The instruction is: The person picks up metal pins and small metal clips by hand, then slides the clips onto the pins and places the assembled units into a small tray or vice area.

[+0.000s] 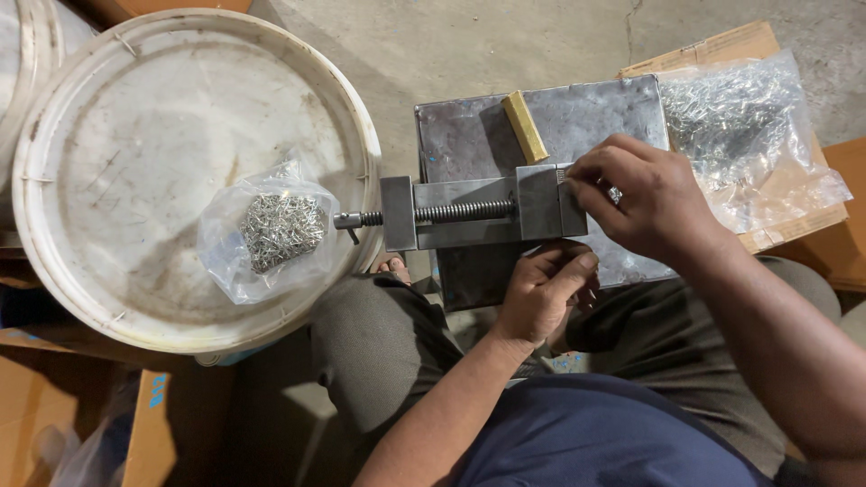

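Note:
A small steel vise [478,213] with a threaded screw lies on a grey metal block [469,131] in front of me. My left hand [541,293] grips the near side of the vise's sliding jaw from below. My right hand [645,194], a ring on one finger, pinches a tiny metal piece at the vise's jaw gap [561,173]; the piece itself is mostly hidden by my fingertips. A yellow-tan bar [524,126] rests on the block just behind the vise.
A clear bag of small metal pins [271,230] lies on a white bucket lid [135,135] at the left. Another clear bag of pins [744,126] sits on a cardboard box [722,43] at the right. Cardboard [149,428] lies bottom left.

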